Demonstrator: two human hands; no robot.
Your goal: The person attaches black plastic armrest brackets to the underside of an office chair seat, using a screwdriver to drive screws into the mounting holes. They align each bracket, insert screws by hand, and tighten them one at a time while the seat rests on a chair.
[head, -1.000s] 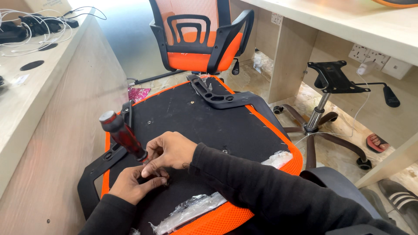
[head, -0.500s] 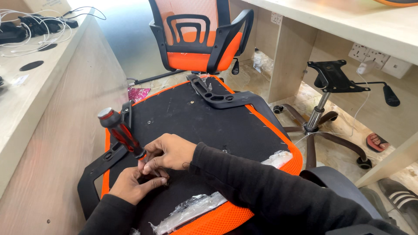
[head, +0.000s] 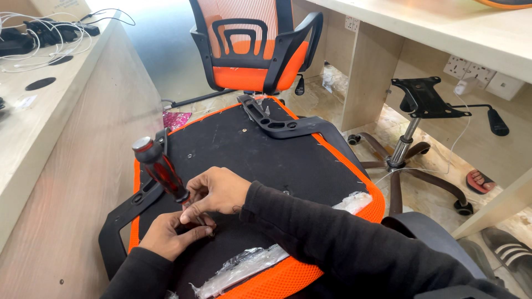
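head view looks down on an upturned orange office-chair seat point(head: 310, 166), black underside up, lying across my lap area with its far edge toward the assembled orange chair point(head: 252, 50). my right hand point(head: 217, 191) reaches in from the lower right, its fingers curled around the lower part of a screwdriver point(head: 162, 170), just below the red-and-black handle. my left hand point(head: 169, 237) lies right under it on the black panel, fingers pinched together at the tip end, touching the right hand; i judge it is steadying a small screw point(head: 212, 234) or the tip itself, but that spot is mostly hidden, so i cannot tell which. the screwdriver's long axis is what counts: it leans, cap end up and away toward the upper left, tip end down toward the lower right where both hands meet, over the near left part of the seat. the left black armrest bracket point(head: 130, 207) lies just beside the hands on their left, while the other armrest bracket point(head: 280, 122) is well apart at the far side. both hands are equally close to the tip; the right one carries the tool. a strip of clear plastic wrap point(head: 244, 266) lies along the near orange rim, and a bare chair base with its gas lift point(head: 407, 152) stands off to the right on the floor.
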